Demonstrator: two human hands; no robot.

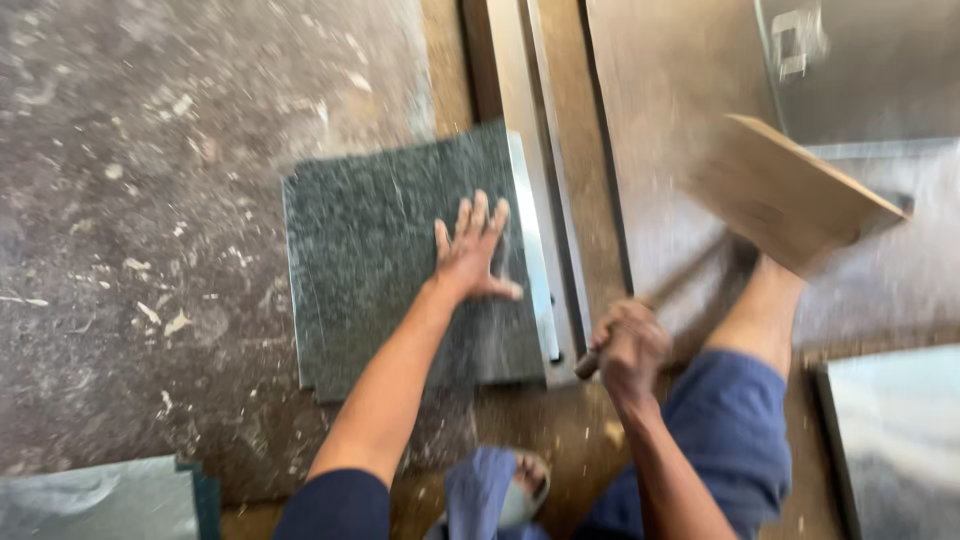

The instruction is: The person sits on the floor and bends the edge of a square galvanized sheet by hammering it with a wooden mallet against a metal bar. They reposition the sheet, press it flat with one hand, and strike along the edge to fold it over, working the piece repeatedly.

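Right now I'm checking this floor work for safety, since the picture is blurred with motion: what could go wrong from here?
1. The left hand lies flat on the dark stone slab, fingers near its metal-trimmed edge; a stray swing of the tool handle gripped by the right hand could hit them.
2. The bare lower leg sits close to that handle's path.
3. Chips and dust on the floor might let the slab slip.

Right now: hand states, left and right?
Left hand: open, flat on the dark stone slab.
Right hand: closed around a blurred tool handle.
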